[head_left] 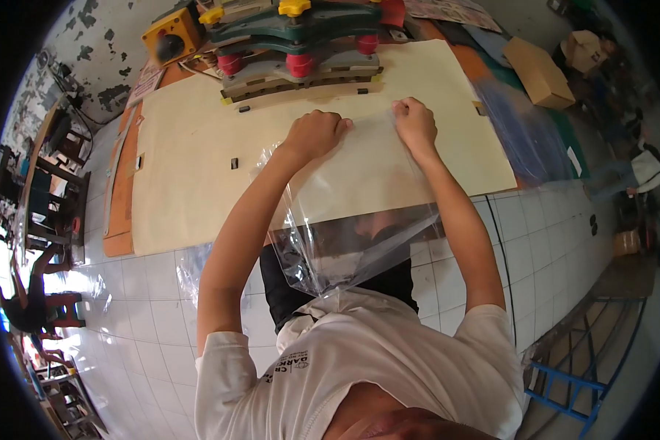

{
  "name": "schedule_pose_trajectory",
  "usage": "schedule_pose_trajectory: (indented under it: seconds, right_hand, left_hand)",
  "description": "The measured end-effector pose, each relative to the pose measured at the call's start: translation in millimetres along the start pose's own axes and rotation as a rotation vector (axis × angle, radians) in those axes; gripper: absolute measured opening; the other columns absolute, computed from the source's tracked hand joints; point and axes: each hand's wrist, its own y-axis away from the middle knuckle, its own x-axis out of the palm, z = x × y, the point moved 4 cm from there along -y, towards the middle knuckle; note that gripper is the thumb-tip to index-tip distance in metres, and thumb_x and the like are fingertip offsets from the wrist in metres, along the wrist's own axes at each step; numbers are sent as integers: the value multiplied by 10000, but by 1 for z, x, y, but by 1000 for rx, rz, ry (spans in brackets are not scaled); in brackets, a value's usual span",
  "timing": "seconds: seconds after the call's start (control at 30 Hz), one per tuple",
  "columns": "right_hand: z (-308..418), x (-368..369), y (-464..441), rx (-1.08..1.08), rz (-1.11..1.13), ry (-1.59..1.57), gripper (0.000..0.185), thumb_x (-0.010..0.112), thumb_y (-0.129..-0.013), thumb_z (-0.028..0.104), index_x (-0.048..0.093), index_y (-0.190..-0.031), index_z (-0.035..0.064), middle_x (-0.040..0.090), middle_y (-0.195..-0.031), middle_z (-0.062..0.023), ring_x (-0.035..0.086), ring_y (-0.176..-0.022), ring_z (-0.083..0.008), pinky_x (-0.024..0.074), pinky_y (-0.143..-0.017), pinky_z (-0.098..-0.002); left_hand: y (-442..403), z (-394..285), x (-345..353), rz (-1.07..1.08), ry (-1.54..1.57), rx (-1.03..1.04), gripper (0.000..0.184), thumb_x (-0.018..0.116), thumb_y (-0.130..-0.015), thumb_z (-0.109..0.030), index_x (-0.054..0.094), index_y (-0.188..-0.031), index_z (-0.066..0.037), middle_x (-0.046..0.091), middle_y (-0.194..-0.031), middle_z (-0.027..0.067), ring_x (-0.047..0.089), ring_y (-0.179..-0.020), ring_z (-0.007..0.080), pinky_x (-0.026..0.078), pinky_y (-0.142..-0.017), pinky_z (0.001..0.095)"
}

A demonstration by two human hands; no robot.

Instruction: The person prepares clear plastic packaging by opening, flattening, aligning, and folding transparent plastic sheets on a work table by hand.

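Two hands, left hand [319, 136] and right hand [416, 126], apparently pinching far corners of clear plastic sheet [363, 172], near side of press [323, 31]; step judged alignment; next move calls for even tension.

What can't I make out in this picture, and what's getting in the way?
In the head view:
Left hand: undersides of the curled fingers, hidden by the hand itself.
Clear plastic: how many layers, lost in transparency and glare.
Green machine: its far side, hidden behind its own front parts.
White shirt: some lettering, small and caught in creases.
Person at far right: details, too small and blurred.
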Motion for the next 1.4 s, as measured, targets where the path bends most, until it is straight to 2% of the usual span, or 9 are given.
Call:
schedule_pose_trajectory:
  seconds: [0.23,0.33,0.43,0.5,0.83,1.03,1.1,1.2,1.4]
  right_hand:
    - [-3,9,-11,-65,-26,131,259,544,-941,289,680,-939,68,706,-894,-166,672,-896,-364,513,-791,-465]
    - [-1,9,-12,-113,-41,135,252,545,-942,272,673,-938,55,706,-888,-166,673,-880,-374,512,-786,-472]
    - [-1,7,-16,-115,-57,176,245,546,-942,254,667,-932,41,703,-883,-176,674,-868,-379,512,-784,-470]
    - [-1,8,-19,-119,-57,193,232,546,-941,238,666,-938,40,703,-887,-181,675,-872,-380,512,-784,-471]
    - [-7,10,-25,-180,-92,194,261,541,-946,280,658,-942,48,693,-847,-182,670,-842,-392,515,-765,-475]
    - [0,4,-12,-197,-21,503,299,552,-941,282,670,-1046,28,635,-1168,-178,623,-1054,-351,505,-831,-487]
    - [4,9,2,-543,-14,477,414,521,-960,352,603,-1246,63,522,-1357,-175,480,-1271,-343,399,-1004,-552]
    - [5,15,26,-636,162,496,525,445,-988,433,455,-1429,149,413,-1478,-161,338,-1393,-354,220,-1116,-614]
    - [-8,24,29,-568,265,497,546,368,-1004,491,364,-1491,246,278,-1575,-108,214,-1462,-346,146,-1123,-658]
  left_hand:
    - [-20,4,11,-86,-74,31,445,492,-960,-410,684,-813,-37,638,-690,240,629,-684,460,515,-703,532]
    - [-18,0,12,5,-142,-16,394,499,-955,-400,673,-943,-46,683,-933,229,654,-854,408,512,-772,514]
    - [-7,-18,12,-46,-271,236,426,488,-963,-399,606,-1193,-61,569,-1301,210,560,-1174,358,450,-973,491]
    - [0,-27,19,44,-244,422,570,419,-990,-454,432,-1424,-84,343,-1528,151,318,-1413,309,266,-1153,485]
    - [2,-7,43,117,-239,357,640,305,-1007,-535,273,-1526,-161,263,-1582,92,204,-1473,260,148,-1201,477]
    - [2,-6,44,101,-239,352,640,309,-1004,-543,275,-1526,-175,259,-1585,82,208,-1472,259,151,-1201,474]
    - [3,-7,44,75,-242,358,625,315,-1002,-535,312,-1509,-171,288,-1574,78,215,-1469,243,153,-1198,480]
    - [4,-6,44,54,-235,377,625,333,-1000,-529,323,-1503,-159,292,-1571,81,235,-1462,248,163,-1195,481]
    - [9,-6,36,38,-187,331,627,397,-990,-499,343,-1487,-120,307,-1553,147,271,-1445,306,196,-1181,497]
